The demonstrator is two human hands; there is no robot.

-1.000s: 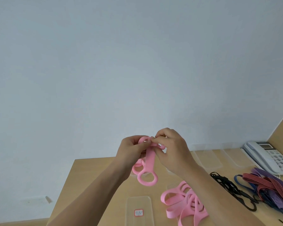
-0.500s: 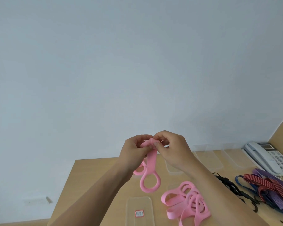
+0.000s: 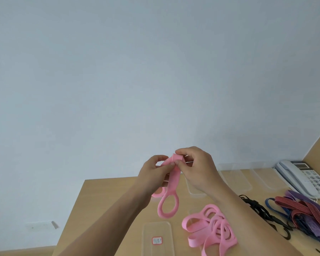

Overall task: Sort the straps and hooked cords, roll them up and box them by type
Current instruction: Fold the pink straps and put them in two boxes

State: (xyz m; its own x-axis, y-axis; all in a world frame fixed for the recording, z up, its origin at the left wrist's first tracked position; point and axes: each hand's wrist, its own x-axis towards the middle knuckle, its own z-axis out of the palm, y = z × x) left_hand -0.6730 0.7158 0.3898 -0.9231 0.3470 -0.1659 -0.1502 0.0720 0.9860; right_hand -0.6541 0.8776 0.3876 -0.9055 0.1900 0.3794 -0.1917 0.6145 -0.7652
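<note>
Pink, soft and light, the strap [image 3: 171, 183] is pinched above the bench [image 3: 103, 200] by the left hand [image 3: 155, 174] and right hand [image 3: 198, 169], best gripped at its rolled end.

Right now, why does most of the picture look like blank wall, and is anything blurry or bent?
Head view: the camera is tilted high, so the evenly lit wall fills most of it; light is soft, with no hard shadows or glare. The hands and pink strap look slightly soft. The wide lens bends the table edge, and the phone leans at the right.
</note>
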